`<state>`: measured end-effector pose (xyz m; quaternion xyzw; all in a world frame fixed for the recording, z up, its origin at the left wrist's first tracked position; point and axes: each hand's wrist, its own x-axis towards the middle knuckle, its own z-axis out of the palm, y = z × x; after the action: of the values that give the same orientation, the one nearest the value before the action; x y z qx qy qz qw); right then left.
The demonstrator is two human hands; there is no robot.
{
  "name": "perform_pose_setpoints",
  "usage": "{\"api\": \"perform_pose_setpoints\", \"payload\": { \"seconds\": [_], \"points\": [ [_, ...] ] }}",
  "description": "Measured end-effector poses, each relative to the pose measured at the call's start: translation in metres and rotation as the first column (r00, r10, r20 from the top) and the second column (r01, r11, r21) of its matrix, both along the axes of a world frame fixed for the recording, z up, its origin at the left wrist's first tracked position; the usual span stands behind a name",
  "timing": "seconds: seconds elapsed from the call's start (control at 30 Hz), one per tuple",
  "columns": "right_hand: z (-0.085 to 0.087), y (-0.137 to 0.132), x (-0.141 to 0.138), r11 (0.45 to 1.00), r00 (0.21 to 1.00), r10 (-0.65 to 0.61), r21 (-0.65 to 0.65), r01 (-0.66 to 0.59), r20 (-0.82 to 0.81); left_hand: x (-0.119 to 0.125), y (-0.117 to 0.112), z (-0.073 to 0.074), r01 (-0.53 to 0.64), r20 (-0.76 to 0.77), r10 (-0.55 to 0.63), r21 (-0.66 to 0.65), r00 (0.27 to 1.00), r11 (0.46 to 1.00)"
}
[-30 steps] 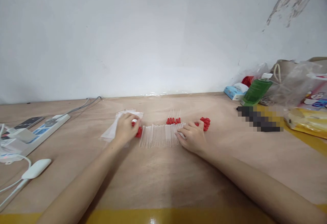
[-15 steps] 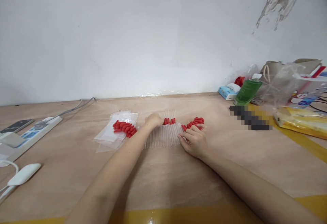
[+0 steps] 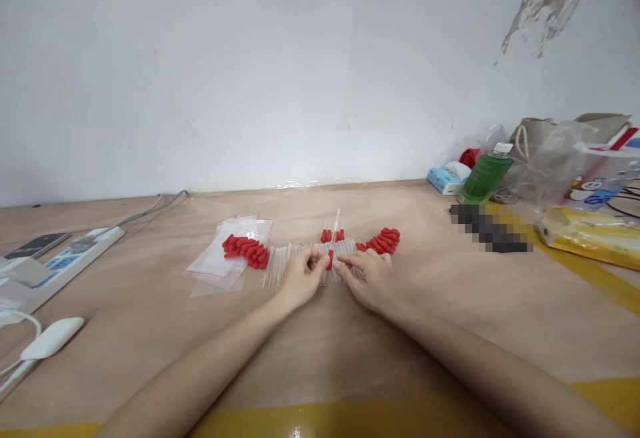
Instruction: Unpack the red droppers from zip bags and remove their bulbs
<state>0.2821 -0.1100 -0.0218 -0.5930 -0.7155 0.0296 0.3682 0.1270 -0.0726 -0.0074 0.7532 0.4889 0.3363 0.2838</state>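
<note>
My left hand [image 3: 303, 277] pinches the red rubber bulb of a dropper [image 3: 331, 259] between thumb and fingertips. The dropper's clear tube points away from me. Just right of that bulb, the thumb and fingertips of my right hand [image 3: 370, 279] are drawn together; what lies between them is hidden. Beneath both hands runs a row of loose clear tubes [image 3: 280, 265]. Behind the row lie several droppers with red bulbs [image 3: 326, 235]. Piles of loose red bulbs lie at the left [image 3: 245, 250] and beside my right hand [image 3: 385, 241].
Clear zip bags [image 3: 215, 268] lie under the left pile. At the left are a power strip [image 3: 95, 245], a phone [image 3: 37, 246] and a white plug with cord [image 3: 57, 339]. At the right stand a green bottle [image 3: 485, 175], a tissue pack [image 3: 445, 181] and a yellow packet [image 3: 590, 235].
My left hand has come back toward me from the droppers behind the row and now pinches a dropper's bulb. My right hand has shifted slightly left, away from the right pile.
</note>
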Motion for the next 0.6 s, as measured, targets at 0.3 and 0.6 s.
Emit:
{"api": "perform_pose_setpoints", "payload": {
  "seconds": [0.3,0.6],
  "points": [
    [0.001,-0.009,-0.003,0.985,0.973,0.030,0.156,-0.067,0.229,-0.032,-0.028,-0.015,-0.031,-0.162,0.165,0.617,0.973,0.786],
    [-0.019,-0.001,0.001,0.826,0.847,0.077,0.442,-0.349,0.525,-0.050,-0.028,-0.015,0.299,-0.450,0.176,0.791,0.875,0.534]
  ]
}}
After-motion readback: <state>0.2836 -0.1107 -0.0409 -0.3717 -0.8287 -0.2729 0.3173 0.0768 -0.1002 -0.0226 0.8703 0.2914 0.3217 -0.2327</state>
